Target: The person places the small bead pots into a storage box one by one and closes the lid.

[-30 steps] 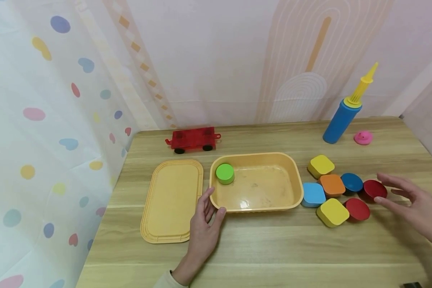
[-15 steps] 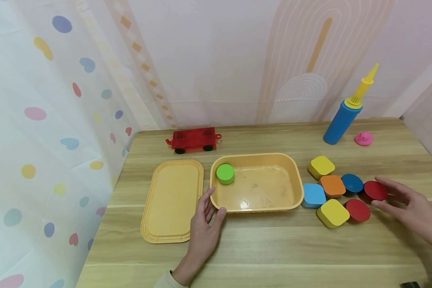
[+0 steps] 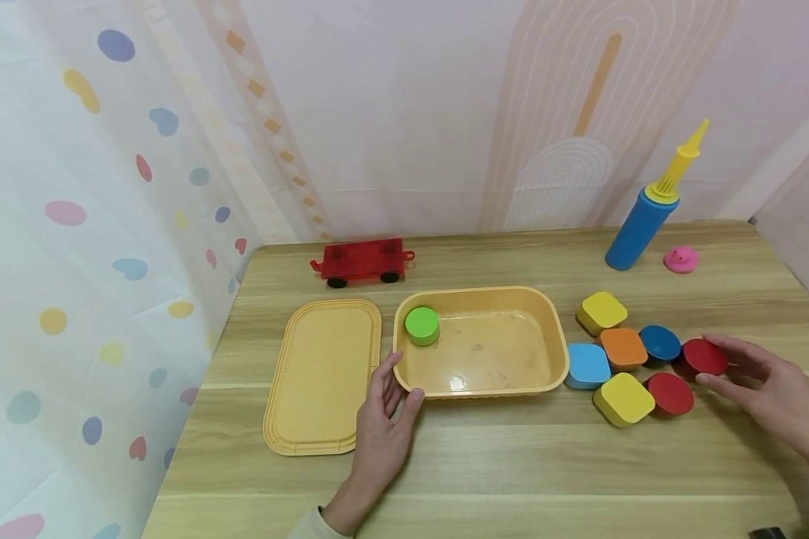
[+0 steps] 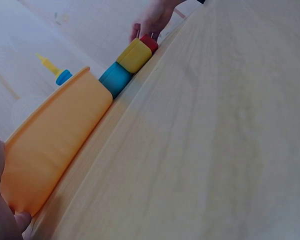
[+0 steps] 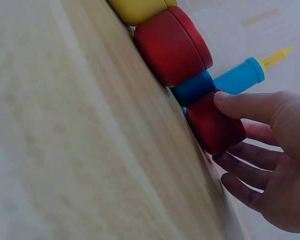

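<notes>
My left hand (image 3: 386,427) grips the near left corner of a yellow-orange plastic tub (image 3: 556,337), thumb at the front wall and fingers along the left end. Inside the tub's far left corner sits a green round block (image 3: 422,326). On the right, my right hand (image 3: 778,389) pinches a dark red round block (image 3: 705,358) between thumb and fingers. The thumb (image 5: 229,102) lies on its upper edge in the right wrist view. Beside that block stand a blue round block (image 3: 659,344) and a second red round block (image 3: 670,394).
Yellow, orange (image 3: 622,348) and light blue (image 3: 588,366) square blocks cluster at the tub's right end. A flat yellow lid (image 3: 323,378) lies left of the tub. Behind are a red toy wagon (image 3: 364,260), a blue and yellow pump (image 3: 637,228) and a pink duck (image 3: 682,260).
My right thumb and fingers have closed in on the dark red block, which has shifted slightly right, away from the blue one. The left hand and tub stay put.
</notes>
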{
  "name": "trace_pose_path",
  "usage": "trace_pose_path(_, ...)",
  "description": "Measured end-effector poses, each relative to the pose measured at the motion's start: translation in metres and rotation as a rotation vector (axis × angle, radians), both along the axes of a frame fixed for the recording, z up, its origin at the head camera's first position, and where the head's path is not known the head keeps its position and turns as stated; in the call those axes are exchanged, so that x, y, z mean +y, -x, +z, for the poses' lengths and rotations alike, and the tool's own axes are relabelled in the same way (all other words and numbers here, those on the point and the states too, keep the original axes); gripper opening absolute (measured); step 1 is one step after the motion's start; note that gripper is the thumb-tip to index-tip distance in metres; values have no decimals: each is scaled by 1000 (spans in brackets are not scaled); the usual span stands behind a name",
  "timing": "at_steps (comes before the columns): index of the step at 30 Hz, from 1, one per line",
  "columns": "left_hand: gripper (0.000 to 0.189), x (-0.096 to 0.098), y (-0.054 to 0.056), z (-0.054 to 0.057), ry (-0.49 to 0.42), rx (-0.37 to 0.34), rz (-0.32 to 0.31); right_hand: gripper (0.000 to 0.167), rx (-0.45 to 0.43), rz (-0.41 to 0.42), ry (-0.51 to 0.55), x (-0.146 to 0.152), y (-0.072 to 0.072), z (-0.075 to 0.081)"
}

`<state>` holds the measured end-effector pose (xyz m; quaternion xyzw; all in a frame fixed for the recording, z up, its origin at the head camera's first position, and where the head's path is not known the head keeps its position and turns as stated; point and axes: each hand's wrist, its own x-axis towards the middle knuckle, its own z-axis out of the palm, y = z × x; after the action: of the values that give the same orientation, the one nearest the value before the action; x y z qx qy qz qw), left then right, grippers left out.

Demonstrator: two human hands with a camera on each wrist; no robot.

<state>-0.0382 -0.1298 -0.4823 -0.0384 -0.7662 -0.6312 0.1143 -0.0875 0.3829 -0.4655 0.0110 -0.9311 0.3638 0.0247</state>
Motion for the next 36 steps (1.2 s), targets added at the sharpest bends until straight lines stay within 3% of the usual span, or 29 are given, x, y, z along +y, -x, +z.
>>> trace_pose_path(7,59,0,0,0,-1,1,1,59,44,-45,31,4,-2,6)
trace_pose_path(12,59,0,-1,-1,7,2,5,48,94,-72,167,6,-4,13)
trace_pose_path(16,59,0,-1,-1,16,4,8,65,154,-77,281,4,-7,20)
trace_pose_path(23,58,0,0,0,18,0,10,74,228,-59,350,-3,-10,32)
trace_pose_path(30,59,0,-1,0,18,0,12,69,239,-52,324,-10,-11,41)
trace_pose_path(36,59,0,-1,0,5,-5,9,55,201,-95,164,-24,-13,51)
